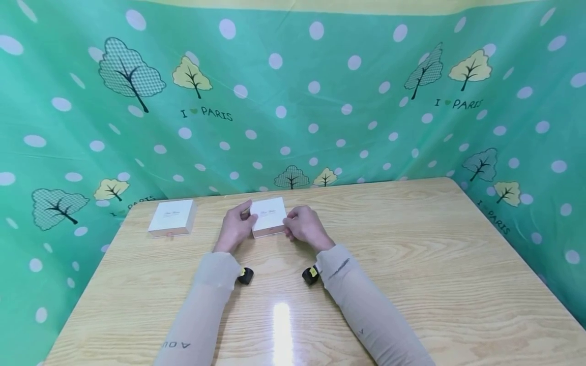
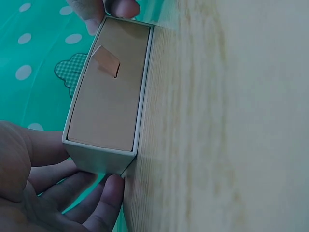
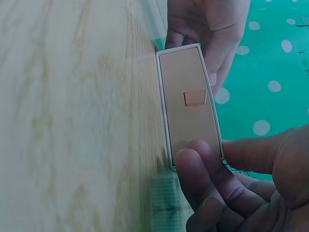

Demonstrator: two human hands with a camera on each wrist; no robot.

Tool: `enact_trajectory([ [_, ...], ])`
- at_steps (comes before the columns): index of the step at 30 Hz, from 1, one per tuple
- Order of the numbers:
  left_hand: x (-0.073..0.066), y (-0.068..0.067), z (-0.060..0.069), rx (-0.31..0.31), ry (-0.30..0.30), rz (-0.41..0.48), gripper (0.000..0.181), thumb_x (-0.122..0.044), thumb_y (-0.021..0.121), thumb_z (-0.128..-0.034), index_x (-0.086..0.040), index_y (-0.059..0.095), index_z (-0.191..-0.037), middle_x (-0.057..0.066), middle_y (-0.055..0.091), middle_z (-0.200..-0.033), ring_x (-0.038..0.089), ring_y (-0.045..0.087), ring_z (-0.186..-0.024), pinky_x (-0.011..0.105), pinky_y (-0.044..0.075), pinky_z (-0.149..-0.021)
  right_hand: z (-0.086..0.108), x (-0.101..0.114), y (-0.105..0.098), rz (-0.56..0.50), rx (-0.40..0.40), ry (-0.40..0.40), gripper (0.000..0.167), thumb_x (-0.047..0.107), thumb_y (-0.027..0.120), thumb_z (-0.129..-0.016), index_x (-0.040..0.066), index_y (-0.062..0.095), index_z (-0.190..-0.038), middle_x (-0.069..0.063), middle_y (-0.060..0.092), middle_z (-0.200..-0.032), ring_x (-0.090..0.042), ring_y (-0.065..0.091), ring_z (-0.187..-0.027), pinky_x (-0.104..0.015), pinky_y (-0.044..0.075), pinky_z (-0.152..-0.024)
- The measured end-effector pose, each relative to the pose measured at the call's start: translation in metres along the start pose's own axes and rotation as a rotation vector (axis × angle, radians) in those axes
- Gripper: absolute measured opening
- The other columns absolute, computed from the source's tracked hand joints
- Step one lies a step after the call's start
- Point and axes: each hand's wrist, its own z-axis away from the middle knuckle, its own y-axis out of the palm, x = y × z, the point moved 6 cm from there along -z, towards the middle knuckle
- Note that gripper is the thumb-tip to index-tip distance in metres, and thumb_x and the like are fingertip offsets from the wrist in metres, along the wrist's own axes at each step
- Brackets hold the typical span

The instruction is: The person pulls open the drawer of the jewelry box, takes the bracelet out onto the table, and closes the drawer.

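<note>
I see the left hand (image 1: 233, 229) and right hand (image 1: 306, 227) gripping opposite ends of the box (image 1: 269, 223) (its print (image 1: 268, 212) too small to read), its underside hidden.

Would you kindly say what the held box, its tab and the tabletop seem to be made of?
The box: probably stiff cardboard, smooth white, given its crisp, thin edges. Its tab: perhaps ribbon or thin card, smooth, pinkish, as it juts out flat. The tabletop: wood or wood-look laminate, somewhat glossy, with grain and a bright reflection.
</note>
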Motion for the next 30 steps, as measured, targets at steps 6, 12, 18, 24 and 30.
enact_trajectory([
  [6,0.0,0.0004,0.0024,-0.014,0.008,0.009,0.054,-0.014,0.056,-0.0964,-0.009,0.036,-0.147,0.019,0.044,-0.142,0.032,0.047,-0.127,0.039,0.044,-0.101,-0.0009,-0.0022,-0.0019,0.008,-0.013,0.003,0.012,0.014,0.06,-0.092,0.005,0.061,-0.1,-0.014,0.068,-0.082,-0.025,0.066,-0.069,-0.033,0.055,-0.06],
  [12,-0.0027,0.0027,0.0036,-0.014,0.025,0.014,0.056,-0.012,0.057,-0.0957,-0.005,0.035,-0.147,0.022,0.046,-0.14,0.033,0.049,-0.125,0.038,0.047,-0.097,-0.0026,-0.003,-0.005,0.078,-0.039,0.001,0.015,0.016,0.062,-0.091,0.007,0.062,-0.102,-0.01,0.069,-0.077,-0.022,0.064,-0.064,-0.025,0.048,-0.05],
  [18,-0.0026,0.0032,0.0039,-0.023,0.015,0.014,0.056,-0.012,0.059,-0.0947,-0.004,0.036,-0.146,0.023,0.047,-0.138,0.034,0.049,-0.125,0.04,0.047,-0.097,-0.0032,-0.0027,-0.0059,0.105,-0.048,0.002,0.021,0.018,0.062,-0.091,0.006,0.061,-0.108,-0.01,0.069,-0.076,-0.022,0.063,-0.064,-0.024,0.046,-0.048],
  [24,-0.0023,0.0018,0.0055,-0.033,0.016,0.002,0.057,-0.013,0.06,-0.0942,-0.003,0.037,-0.145,0.023,0.047,-0.138,0.036,0.049,-0.124,0.041,0.048,-0.096,-0.0027,-0.0018,-0.0057,0.11,-0.06,-0.006,0.023,0.022,0.062,-0.092,0.007,0.061,-0.109,-0.011,0.068,-0.077,-0.017,0.058,-0.057,-0.025,0.045,-0.046],
  [30,-0.0025,-0.001,0.0096,-0.037,0.012,-0.007,0.059,-0.014,0.061,-0.0935,-0.002,0.036,-0.145,0.024,0.047,-0.138,0.037,0.049,-0.124,0.043,0.047,-0.097,-0.0027,-0.0004,-0.005,0.116,-0.072,-0.027,0.027,0.026,0.063,-0.092,0.007,0.062,-0.11,-0.011,0.067,-0.081,-0.015,0.057,-0.057,-0.026,0.047,-0.047],
])
